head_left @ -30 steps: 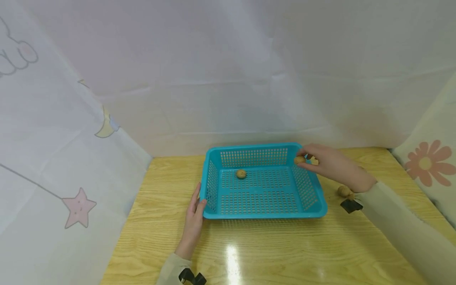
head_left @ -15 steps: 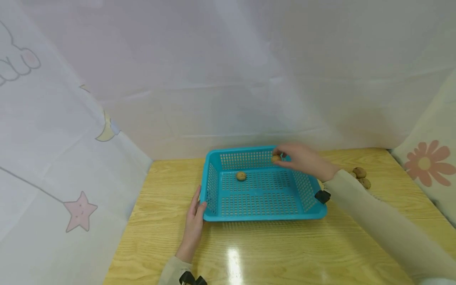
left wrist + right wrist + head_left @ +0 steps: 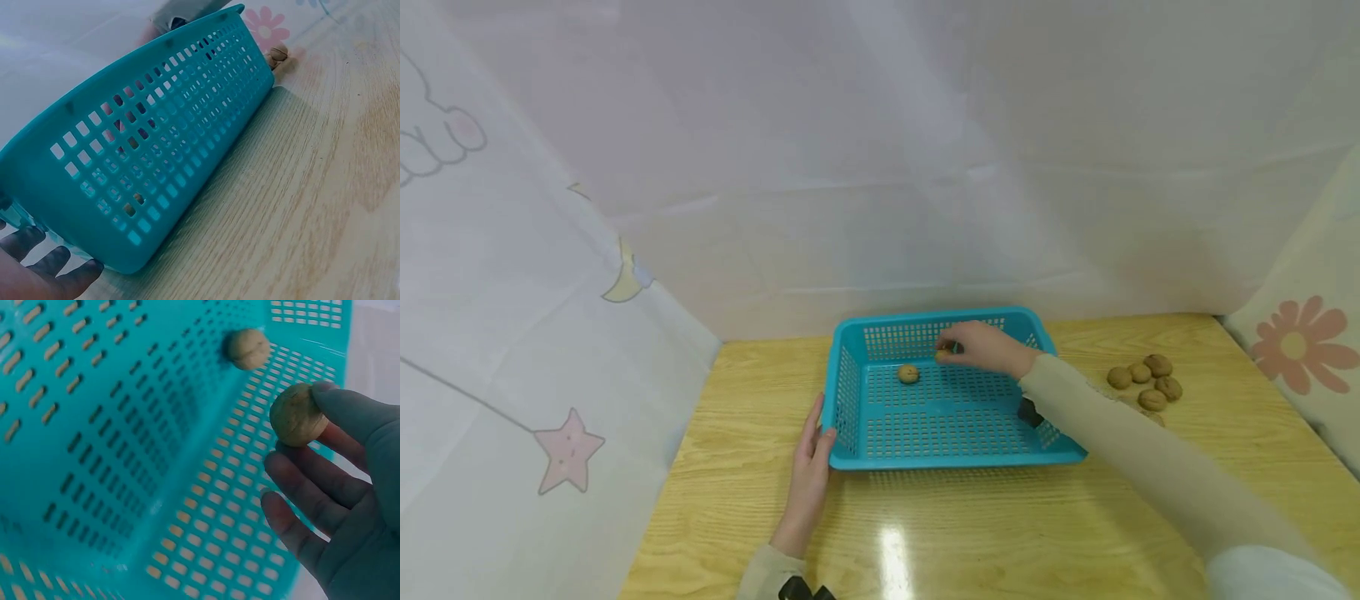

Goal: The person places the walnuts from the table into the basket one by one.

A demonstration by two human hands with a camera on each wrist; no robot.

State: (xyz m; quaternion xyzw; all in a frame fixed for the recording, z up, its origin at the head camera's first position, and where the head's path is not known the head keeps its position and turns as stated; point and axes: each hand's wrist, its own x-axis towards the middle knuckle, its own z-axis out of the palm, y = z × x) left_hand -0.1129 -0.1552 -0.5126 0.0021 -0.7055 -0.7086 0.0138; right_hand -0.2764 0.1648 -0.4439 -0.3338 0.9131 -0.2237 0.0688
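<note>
My right hand (image 3: pixel 985 346) is over the blue plastic basket (image 3: pixel 947 462), pinching a walnut (image 3: pixel 296 415) between thumb and fingertips, with the other fingers spread. A second walnut (image 3: pixel 907 374) lies on the basket floor, near the back and left of that hand. In the right wrist view the resting walnut (image 3: pixel 249 349) appears beyond the held one. At the basket's left side, my left hand (image 3: pixel 808 483) rests against the outside, its thumb by the rim and its fingers extended along the wall. The left wrist view shows those fingers (image 3: pixel 53 265) by the basket's corner (image 3: pixel 125 250).
Several walnuts (image 3: pixel 1152 400) lie in a loose group on the wooden table (image 3: pixel 985 533), right of the basket; my right sleeve (image 3: pixel 1120 433) partly covers them. A pale cloth backdrop (image 3: pixel 880 208) stands behind and at both sides.
My right hand has moved left with its walnut, from the basket's right rim to above its inside, and lower. More table walnuts now show. The left hand stays at the basket's side.
</note>
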